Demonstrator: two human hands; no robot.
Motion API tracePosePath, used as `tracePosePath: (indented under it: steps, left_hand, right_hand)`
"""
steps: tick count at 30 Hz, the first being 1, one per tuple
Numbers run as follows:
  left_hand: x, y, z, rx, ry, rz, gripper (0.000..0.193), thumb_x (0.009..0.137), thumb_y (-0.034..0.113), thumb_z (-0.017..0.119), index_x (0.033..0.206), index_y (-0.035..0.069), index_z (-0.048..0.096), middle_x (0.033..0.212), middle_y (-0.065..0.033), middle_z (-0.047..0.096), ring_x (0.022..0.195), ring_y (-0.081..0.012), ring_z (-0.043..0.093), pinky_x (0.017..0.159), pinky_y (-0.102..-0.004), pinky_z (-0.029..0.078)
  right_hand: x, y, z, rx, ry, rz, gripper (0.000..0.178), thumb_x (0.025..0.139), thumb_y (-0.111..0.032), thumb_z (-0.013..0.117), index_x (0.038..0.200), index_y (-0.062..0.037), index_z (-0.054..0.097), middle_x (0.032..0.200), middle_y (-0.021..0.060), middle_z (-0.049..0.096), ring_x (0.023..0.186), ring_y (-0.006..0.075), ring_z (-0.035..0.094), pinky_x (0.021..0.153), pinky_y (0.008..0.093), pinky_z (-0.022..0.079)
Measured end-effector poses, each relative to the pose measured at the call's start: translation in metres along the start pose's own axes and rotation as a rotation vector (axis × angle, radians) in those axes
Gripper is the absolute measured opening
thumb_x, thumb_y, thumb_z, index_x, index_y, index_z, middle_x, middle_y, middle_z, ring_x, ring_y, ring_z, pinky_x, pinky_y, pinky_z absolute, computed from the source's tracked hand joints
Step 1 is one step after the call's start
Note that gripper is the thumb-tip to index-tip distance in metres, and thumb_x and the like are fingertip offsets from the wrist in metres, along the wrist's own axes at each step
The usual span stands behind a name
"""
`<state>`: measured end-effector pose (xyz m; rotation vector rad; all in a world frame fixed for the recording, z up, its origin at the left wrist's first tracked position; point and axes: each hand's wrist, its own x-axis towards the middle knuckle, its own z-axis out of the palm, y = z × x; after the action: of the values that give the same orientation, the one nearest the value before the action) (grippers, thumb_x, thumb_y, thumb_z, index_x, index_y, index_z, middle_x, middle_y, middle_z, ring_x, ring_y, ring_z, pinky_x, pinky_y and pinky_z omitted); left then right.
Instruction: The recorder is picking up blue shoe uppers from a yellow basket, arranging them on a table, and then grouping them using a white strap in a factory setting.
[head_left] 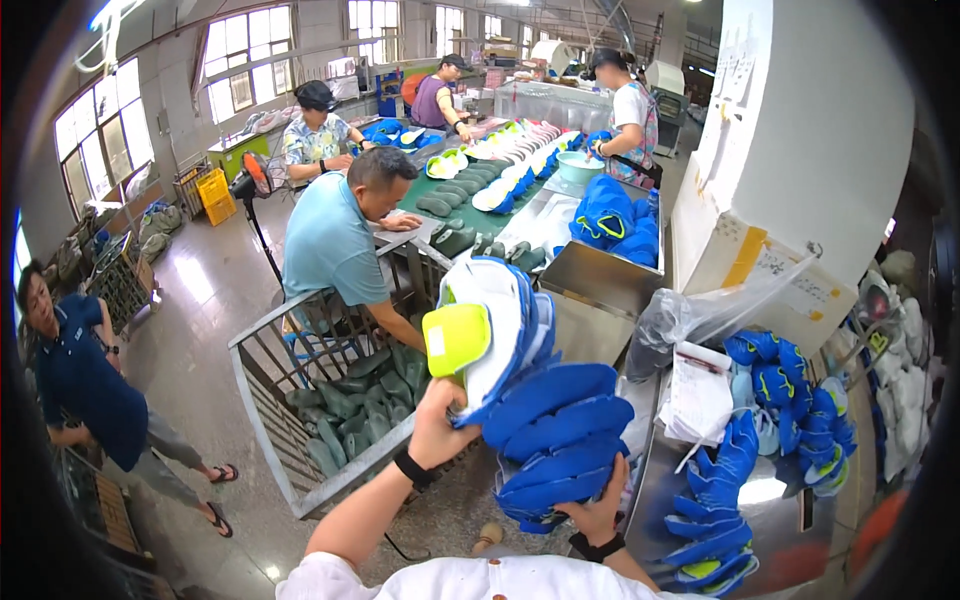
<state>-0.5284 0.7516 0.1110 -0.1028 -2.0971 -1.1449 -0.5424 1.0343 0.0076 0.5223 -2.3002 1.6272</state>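
Head camera: a person in a dark blue shirt [78, 350] stands at far left on the workshop floor [205, 345], a yellow crate [215, 197] and an upright fan [257, 175] beyond. Nearer the middle, a metal-barred cart [350, 470] holds a heap of dark green shoe lasts [355, 425]. Beside it, a person in a light blue shirt [325, 235] leans over, one hand on the edge of a green counter [480, 215] lined with lasts and colorful uppers; three more people are around it.

At center, a stack of shoe uppers [560, 410] is held up in front of the wearer, clear of any surface. The left hand [440, 425] grips its white and lime-yellow end; the right hand [598, 505] clasps the blue pieces low on the opposite side. Behind the stack, a teal basin [580, 170] sits near a steel bin [600, 268] piled with more blue uppers. At right, a pad of papers [697, 400] lies near a clear plastic bag [660, 330], while curved rows of blue uppers [708, 520] and a phone [806, 510] rest on a metal counter [775, 525].
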Motion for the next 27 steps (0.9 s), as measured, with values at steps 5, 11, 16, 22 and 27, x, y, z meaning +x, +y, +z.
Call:
tracePosePath:
  steps: [5,11,16,22,27]
  left_hand:
    - [0.062,-0.027,0.003,0.107,0.026,-0.081,0.034,0.050,0.003,0.070,0.071,0.005,0.043,0.070,-0.0097,0.044,0.066,-0.0249,0.045,0.057,-0.0302,0.037]
    - [0.118,-0.058,-0.016,0.280,0.098,-0.268,0.034,0.049,0.004,0.070,0.070,0.004,0.043,0.066,-0.0088,0.045,0.062,-0.0235,0.046,0.056,-0.0305,0.039]
    - [0.168,-0.112,-0.002,0.320,0.187,-0.295,0.033,0.051,0.008,0.069,0.070,0.004,0.043,0.062,-0.0089,0.045,0.059,-0.0232,0.046,0.056,-0.0305,0.038]
    - [0.231,-0.191,0.023,-0.076,0.284,-0.463,0.026,0.056,0.005,0.067,0.072,0.003,0.046,0.063,-0.0032,0.049,0.058,-0.0112,0.046,0.056,-0.0252,0.038]
    - [0.291,-0.229,0.051,-0.273,0.212,-0.563,0.031,0.061,0.006,0.066,0.089,-0.001,0.055,0.080,-0.0043,0.059,0.072,-0.0103,0.054,0.068,-0.0241,0.044]
  right_hand:
    - [0.102,0.005,0.017,0.010,-0.107,-0.140,0.119,0.040,-0.047,0.083,0.130,0.0010,0.023,0.127,0.0255,0.027,0.119,0.0392,0.030,0.099,0.0426,0.026]
    - [0.232,-0.004,0.058,0.129,-0.431,-0.260,0.113,0.043,-0.039,0.083,0.133,-0.0047,0.024,0.127,0.0208,0.033,0.117,0.0359,0.036,0.097,0.0407,0.031]
    - [0.326,0.003,0.092,0.104,-0.533,-0.299,0.111,0.046,-0.040,0.083,0.134,-0.0065,0.023,0.127,0.0195,0.033,0.117,0.0346,0.037,0.097,0.0389,0.032]
    - [0.455,-0.003,0.132,-0.185,-0.774,-0.304,0.109,0.049,-0.045,0.079,0.135,-0.0141,0.021,0.126,0.0212,0.032,0.113,0.0389,0.040,0.092,0.0401,0.037]
    - [0.572,-0.002,0.145,-0.201,-0.981,-0.329,0.105,0.052,-0.041,0.079,0.135,-0.0092,0.022,0.116,0.0199,0.040,0.110,0.0329,0.041,0.095,0.0356,0.033]
